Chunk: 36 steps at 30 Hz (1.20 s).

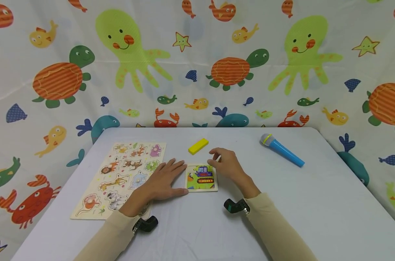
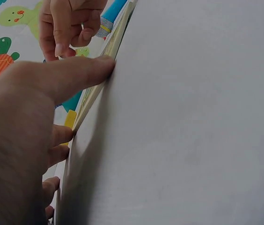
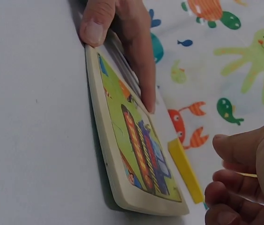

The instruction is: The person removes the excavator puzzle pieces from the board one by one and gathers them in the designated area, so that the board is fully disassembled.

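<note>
A small square picture puzzle (image 1: 201,178) with a purple tracked vehicle on green lies flat on the white table. My left hand (image 1: 164,180) rests at its left side with fingers spread, the thumb touching the lower left corner and a fingertip at the upper left. Over the puzzle's upper right corner hovers my right hand (image 1: 228,165), fingers loosely bent and nothing held. The right wrist view shows the puzzle (image 3: 141,140) apart from those bent fingers (image 3: 237,185). Just beyond the puzzle is a yellow block (image 1: 198,146).
A large wooden peg board with animal pieces (image 1: 96,181) lies on the left, partly under the left hand and forearm. To the right is a blue toy microphone (image 1: 283,150). Behind the table (image 1: 314,203) hangs a sea-animal cloth (image 1: 190,47).
</note>
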{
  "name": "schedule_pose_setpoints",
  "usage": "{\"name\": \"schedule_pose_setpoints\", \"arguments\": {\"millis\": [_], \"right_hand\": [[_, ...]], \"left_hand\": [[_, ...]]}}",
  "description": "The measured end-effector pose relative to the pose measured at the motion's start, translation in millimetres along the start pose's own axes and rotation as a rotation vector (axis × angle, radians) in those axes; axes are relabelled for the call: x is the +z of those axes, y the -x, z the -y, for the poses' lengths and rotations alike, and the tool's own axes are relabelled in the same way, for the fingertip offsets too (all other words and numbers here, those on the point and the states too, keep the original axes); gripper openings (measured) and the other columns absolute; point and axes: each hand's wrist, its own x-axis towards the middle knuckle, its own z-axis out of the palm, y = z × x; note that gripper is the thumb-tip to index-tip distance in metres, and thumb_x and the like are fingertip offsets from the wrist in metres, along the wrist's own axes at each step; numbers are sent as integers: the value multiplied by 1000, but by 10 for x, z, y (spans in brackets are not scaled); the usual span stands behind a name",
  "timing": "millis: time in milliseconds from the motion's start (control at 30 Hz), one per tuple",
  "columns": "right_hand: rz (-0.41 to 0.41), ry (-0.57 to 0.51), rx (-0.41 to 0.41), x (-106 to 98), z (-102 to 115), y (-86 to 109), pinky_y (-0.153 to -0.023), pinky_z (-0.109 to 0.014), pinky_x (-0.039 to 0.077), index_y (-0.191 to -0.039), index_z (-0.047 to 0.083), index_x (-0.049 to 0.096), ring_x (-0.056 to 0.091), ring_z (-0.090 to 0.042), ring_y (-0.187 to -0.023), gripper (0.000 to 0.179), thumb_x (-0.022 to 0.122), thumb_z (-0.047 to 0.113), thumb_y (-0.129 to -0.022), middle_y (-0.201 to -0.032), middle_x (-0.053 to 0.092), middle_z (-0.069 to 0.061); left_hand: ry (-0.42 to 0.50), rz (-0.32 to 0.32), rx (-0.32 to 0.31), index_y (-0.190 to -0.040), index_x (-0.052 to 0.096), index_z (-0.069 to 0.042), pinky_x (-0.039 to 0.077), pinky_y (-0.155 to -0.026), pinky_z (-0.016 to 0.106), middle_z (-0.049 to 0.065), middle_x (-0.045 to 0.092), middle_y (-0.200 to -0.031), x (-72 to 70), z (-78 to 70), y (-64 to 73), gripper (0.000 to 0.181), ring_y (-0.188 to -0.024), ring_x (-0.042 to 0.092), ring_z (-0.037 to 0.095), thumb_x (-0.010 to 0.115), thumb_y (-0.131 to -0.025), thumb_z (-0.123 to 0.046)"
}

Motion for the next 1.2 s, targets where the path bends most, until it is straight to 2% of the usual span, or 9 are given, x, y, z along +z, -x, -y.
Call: {"name": "schedule_pose_setpoints", "arguments": {"millis": [367, 533, 667, 900, 1200], "right_hand": [[107, 30, -40, 184, 113, 53, -67, -27, 51, -126, 9, 68, 56, -18, -79, 34, 72, 24, -96, -89, 62, 1], [142, 73, -63, 253, 104, 73, -68, -28, 50, -123, 9, 69, 56, -16, -78, 30, 71, 24, -97, -85, 62, 2], [151, 103, -70, 303, 84, 76, -69, -29, 49, -121, 7, 70, 56, -15, -76, 29, 70, 24, -97, -81, 61, 3], [146, 123, -49, 324, 86, 84, -74, -31, 48, -121, 6, 71, 54, -16, -81, 31, 72, 24, -96, -84, 60, 2], [134, 110, -63, 332, 85, 89, -72, -30, 48, -119, 6, 72, 54, -16, -80, 30, 74, 23, -95, -83, 59, 2]], "left_hand": [[9, 0, -2, -161, 32, -22, 13, -124, 54, -1, 26, -168, 9, -3, 0, 94, -156, 15, 30, 59, -86, -72], [28, -22, 15, -160, 35, -19, 15, -123, 56, 1, 30, -166, -2, -11, 9, 93, -156, 17, 32, 61, -86, -70], [34, -20, 17, -160, 35, -19, 15, -124, 56, 1, 30, -166, -14, -18, 12, 93, -156, 17, 32, 60, -86, -71], [30, -18, 21, -160, 35, -19, 15, -124, 56, 1, 29, -167, -24, -21, 11, 94, -156, 16, 32, 60, -86, -71], [14, -10, 9, -161, 32, -21, 14, -124, 54, -1, 27, -167, 5, 9, -4, 95, -156, 15, 30, 59, -86, -73]]}}
